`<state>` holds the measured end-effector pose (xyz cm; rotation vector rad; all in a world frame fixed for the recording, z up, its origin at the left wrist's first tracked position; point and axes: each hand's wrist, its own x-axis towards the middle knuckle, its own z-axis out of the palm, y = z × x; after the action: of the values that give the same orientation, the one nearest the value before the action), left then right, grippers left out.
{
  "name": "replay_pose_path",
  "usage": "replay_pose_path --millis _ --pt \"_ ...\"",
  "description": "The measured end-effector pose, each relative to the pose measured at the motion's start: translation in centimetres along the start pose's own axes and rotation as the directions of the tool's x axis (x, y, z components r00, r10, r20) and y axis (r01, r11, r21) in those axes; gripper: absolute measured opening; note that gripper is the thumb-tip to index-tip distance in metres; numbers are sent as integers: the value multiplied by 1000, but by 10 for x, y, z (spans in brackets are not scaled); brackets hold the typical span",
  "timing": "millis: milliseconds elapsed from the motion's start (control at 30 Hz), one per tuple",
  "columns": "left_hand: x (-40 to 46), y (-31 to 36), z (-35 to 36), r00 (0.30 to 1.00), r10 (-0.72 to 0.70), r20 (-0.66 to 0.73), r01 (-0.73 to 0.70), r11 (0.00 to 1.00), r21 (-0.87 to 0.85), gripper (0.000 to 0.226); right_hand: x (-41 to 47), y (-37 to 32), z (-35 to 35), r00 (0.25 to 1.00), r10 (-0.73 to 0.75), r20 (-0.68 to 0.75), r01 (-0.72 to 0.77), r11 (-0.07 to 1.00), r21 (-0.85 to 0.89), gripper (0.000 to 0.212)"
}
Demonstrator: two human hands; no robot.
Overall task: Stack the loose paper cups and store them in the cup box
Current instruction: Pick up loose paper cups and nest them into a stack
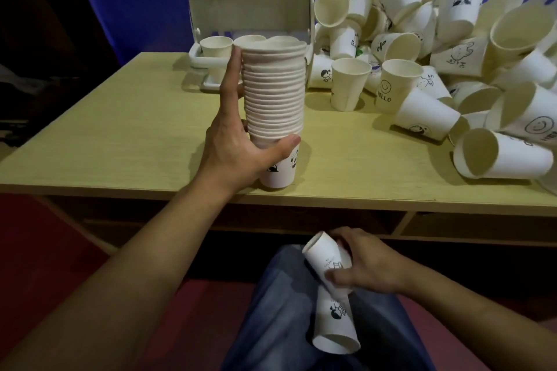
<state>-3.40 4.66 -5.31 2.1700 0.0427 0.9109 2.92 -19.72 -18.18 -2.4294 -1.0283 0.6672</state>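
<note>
A tall stack of nested white paper cups [272, 99] stands upright near the table's front edge. My left hand [238, 141] grips it low down, thumb across the front and index finger stretched up its left side. Below the table, over my lap, my right hand [361, 265] holds a single printed paper cup [324, 253] by its side. A second cup [336, 328] lies on my thigh just beneath it. The white cup box [250, 3] sits at the table's back with its lid raised; cups stand inside it.
A large heap of loose paper cups [437, 63] covers the right half of the yellow wooden table [120, 129], some upright, most tipped over. One cup [503, 153] lies on its side near the front right edge. A blue backdrop hangs behind.
</note>
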Motion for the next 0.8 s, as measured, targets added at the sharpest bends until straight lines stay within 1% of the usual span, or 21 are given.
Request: replay_pose_path --millis 33,67,100,167,200,233,333,400,533,633,733,800 --pt "0 0 0 1000 1 3 -1 1000 1 125 -3 -4 0 998 -8 60 -1 990 139 55" --pt "0 0 -1 1000 -2 5 2 1000 -1 125 -6 -5 3 992 -10 126 -17 977 214 48" --pt "0 -1 -1 1000 -5 6 5 1000 -4 125 -8 -6 6 986 -15 168 -21 977 213 52" --pt "0 0 -2 1000 -8 9 8 1000 -3 125 -9 -2 16 977 -24 213 -6 990 140 73" --pt "0 0 -3 1000 -7 10 7 1000 -2 124 -9 2 21 974 -29 226 -8 987 161 76" --pt "0 1 -3 1000 -9 13 9 1000 -5 123 -8 4 24 970 -23 242 -30 976 214 74" --pt "-1 1 -4 1000 -17 12 17 1000 -11 120 -9 -2 26 953 18 304 -133 922 363 61" --pt "-1 1 -4 1000 -19 14 19 1000 -5 119 -9 -2 30 946 32 323 -179 882 436 61" --pt "-1 -3 -4 1000 -17 14 17 1000 -12 122 -6 -3 38 963 78 257 -203 838 507 69" --pt "-3 -5 -3 1000 4 5 -4 1000 -18 122 -8 -6 43 974 99 206 -200 803 562 68" --pt "-3 -6 -3 1000 14 2 -14 1000 -19 122 -7 -2 44 985 122 125 -173 789 589 69" --pt "-3 -5 -3 1000 13 2 -13 1000 -16 122 -7 -2 40 988 133 85 -157 777 610 65"
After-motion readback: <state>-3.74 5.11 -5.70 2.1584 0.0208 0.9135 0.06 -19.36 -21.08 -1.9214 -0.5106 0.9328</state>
